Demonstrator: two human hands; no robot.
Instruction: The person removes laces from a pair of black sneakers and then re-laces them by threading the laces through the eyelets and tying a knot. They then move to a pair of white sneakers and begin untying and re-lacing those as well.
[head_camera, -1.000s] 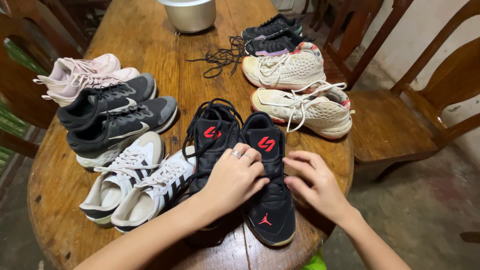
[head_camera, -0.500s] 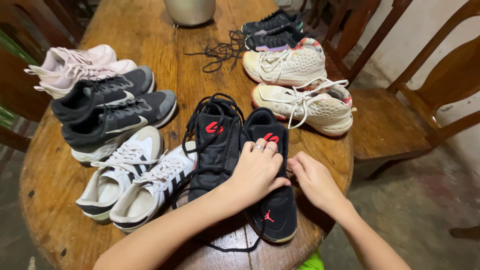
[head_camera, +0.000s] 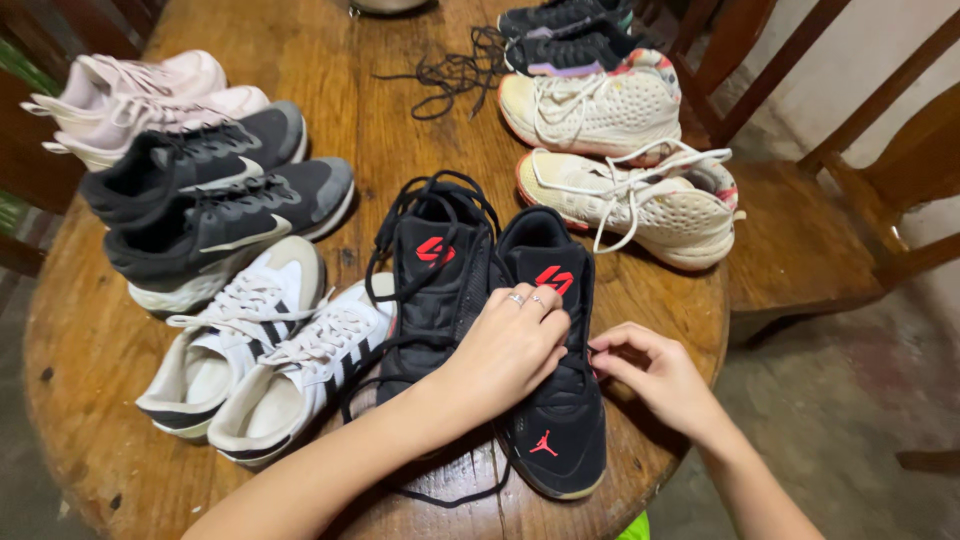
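Observation:
A pair of black sneakers with red logos lies at the near edge of the round wooden table (head_camera: 400, 120). The left black shoe (head_camera: 435, 270) has loose black laces. My left hand (head_camera: 510, 345) lies across the middle of the right black shoe (head_camera: 555, 440), fingers curled over its lacing area. At that shoe's right side, my right hand (head_camera: 655, 375) has its fingertips pinched against the upper edge. What the fingers pinch is too small to tell.
White sneakers with black stripes (head_camera: 260, 350) sit left of the black pair, grey-black ones (head_camera: 210, 210) and pink ones (head_camera: 140, 95) behind. Cream sneakers (head_camera: 620, 160) stand at right, dark shoes (head_camera: 570, 35) and a loose black lace (head_camera: 450, 75) at the back. Wooden chairs (head_camera: 800, 230) stand right.
My left hand has slid from the gap between the two black shoes onto the right one. My right hand has drawn in against that shoe's side.

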